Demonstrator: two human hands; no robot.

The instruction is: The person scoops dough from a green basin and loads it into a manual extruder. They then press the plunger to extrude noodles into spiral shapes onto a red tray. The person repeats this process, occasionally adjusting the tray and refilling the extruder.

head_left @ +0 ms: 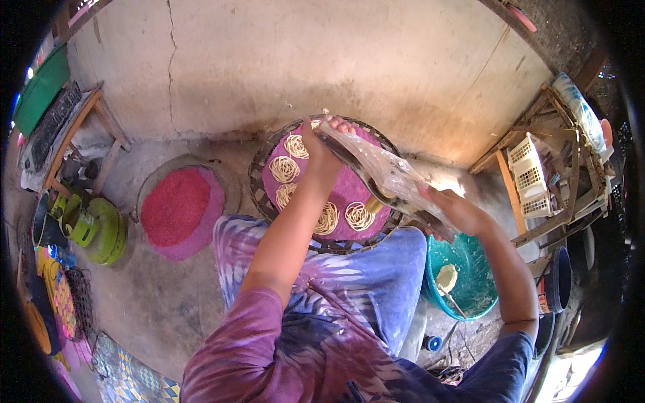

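Note:
A long, two-layered lever-like dough press, pale, smeared and dark along its edges, slants across in front of me. My left hand is closed round its far upper end, fingertips showing over the edge. At the lower right end, my right hand grips it too. From its underside a short yellowish tube points down toward the tray. Coiled nests of pale dough strands form a ring on a purple cloth, which lines a round woven tray by my knees. One nest sits just below the tube.
By my right knee stands a teal basin with a dough lump and a stick. Reddish-pink grains lie on the left on another round purple cloth. A green gas cylinder, a wooden rack with a white basket, and a cracked wall surround me.

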